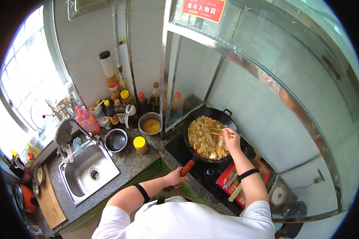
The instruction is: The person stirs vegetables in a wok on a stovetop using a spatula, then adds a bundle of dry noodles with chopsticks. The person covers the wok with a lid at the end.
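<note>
A black wok [227, 121] with chopped vegetables and noodles [208, 137] in it rests on the black stove [179, 151] to the right. My left hand [176, 178] is closed by the end of the wok's reddish wooden handle [187, 168]. With my right hand [231, 139] I grip wooden chopsticks [217, 132], whose tips reach into the food. Beside the wok, on the near right, a red package [226, 175] holds a bundle of dried noodles [236, 193].
Left of the stove stand a steel pot of yellowish liquid [151, 127], an empty metal pot [116, 140] and a yellow-lidded jar [140, 145]. Sauce bottles [111, 112] line the wall. Farther left are a steel sink [89, 170] and a wooden cutting board [50, 200]. A glass-panelled enclosure frame [164, 74] surrounds the stove.
</note>
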`<state>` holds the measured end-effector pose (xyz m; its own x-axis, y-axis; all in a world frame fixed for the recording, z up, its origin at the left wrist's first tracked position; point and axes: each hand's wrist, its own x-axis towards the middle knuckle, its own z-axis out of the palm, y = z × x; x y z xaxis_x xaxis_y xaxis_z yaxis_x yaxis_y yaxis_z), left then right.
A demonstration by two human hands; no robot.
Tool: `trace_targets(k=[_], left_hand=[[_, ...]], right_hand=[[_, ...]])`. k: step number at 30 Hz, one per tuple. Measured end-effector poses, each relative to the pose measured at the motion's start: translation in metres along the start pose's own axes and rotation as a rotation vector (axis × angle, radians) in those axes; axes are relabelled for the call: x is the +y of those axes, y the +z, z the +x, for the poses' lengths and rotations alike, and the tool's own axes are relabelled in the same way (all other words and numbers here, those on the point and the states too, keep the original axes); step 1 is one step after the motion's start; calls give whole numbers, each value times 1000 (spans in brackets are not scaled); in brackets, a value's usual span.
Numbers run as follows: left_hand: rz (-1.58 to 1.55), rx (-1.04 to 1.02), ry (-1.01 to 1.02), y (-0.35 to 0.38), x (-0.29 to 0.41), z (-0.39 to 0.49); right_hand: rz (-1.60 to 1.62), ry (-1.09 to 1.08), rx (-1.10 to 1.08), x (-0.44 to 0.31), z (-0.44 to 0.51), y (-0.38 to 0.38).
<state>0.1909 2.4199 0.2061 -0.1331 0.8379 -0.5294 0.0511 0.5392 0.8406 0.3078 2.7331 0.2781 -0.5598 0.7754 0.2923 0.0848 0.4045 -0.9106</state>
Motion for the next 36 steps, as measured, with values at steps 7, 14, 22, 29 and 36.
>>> trace_targets(k=[7,14,22,29,36], left_hand=[[-7,-6,0,-2,3,-3],[-18,-5,-11,-1,2,-1],[-7,-4,27,-3,0,-1],[-7,-18,-9,-2,1,0],[-1,-25,8,-3,0,2]], right_hand=[[-161,84,156,27,7,1],[-407,-80,-107,38,-7,29],[-226,105,-64,8,-4,-9],[-13,215,156,39,-5,-15],[-6,265,141,15,-3,-42]])
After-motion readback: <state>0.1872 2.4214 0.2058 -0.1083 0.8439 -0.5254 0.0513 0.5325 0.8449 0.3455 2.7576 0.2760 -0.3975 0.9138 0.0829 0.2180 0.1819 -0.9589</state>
